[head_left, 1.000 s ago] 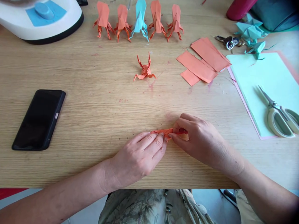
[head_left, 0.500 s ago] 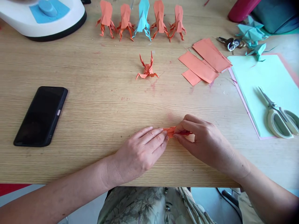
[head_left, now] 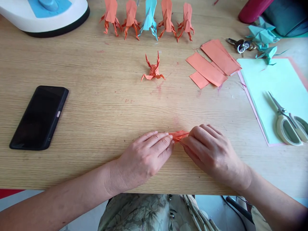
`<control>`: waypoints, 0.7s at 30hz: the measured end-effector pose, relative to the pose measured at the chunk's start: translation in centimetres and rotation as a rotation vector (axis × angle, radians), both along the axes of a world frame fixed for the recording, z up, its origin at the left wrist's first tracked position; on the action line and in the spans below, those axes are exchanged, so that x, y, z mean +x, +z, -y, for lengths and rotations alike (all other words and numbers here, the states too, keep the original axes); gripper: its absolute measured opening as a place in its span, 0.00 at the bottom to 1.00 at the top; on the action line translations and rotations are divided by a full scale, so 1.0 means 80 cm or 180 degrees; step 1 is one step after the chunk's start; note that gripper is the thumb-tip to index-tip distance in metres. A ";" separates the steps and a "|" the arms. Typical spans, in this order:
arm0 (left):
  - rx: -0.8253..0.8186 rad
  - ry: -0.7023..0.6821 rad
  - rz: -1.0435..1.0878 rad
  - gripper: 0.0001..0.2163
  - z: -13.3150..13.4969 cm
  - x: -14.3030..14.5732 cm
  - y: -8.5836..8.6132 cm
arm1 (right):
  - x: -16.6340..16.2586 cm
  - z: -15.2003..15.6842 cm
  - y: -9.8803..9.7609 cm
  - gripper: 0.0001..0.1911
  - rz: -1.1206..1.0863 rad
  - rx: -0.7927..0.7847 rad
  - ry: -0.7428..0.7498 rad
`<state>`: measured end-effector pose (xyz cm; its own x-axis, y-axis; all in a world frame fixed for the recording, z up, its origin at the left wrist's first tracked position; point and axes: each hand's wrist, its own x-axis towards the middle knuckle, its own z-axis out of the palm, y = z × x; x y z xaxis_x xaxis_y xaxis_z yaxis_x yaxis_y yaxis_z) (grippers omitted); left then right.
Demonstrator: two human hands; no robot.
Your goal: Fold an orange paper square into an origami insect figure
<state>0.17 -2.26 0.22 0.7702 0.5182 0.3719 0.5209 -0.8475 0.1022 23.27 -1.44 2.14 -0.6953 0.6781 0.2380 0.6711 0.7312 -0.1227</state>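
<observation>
Between my hands, low on the wooden table, lies a narrow piece of folded orange paper [head_left: 178,135]. My left hand [head_left: 146,157] rests palm down with its fingers together over the left end, holding it; the thumb is hidden. The right end is pinched in the bent fingers of my right hand [head_left: 209,150], which cover that end. Farther up the table stands a small orange origami figure [head_left: 153,71] with two raised points and spread legs.
A phone [head_left: 39,117] lies at left, an iron-like white appliance [head_left: 60,19] behind it. Several origami figures [head_left: 131,19] line the back. To the right are orange paper strips [head_left: 208,69], keys [head_left: 240,45], teal origami [head_left: 263,33], scissors [head_left: 288,123] on pale green paper [head_left: 264,80], and a magenta cylinder [head_left: 253,9].
My right hand has turned, its fingers curling further and shifting slightly along the folded paper. More of the paper's middle shows. My left hand has stayed in place. The camera view has shifted slightly.
</observation>
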 end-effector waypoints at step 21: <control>-0.0216 -0.0061 0.0122 0.13 -0.004 -0.004 0.002 | 0.015 0.006 0.001 0.14 -0.0044 0.0289 0.0748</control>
<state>-0.17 -1.91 0.40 0.7661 0.5285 0.3659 0.4991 -0.8477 0.1794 24.44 -1.93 2.19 -0.8275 0.4737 0.3014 0.4802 0.8753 -0.0574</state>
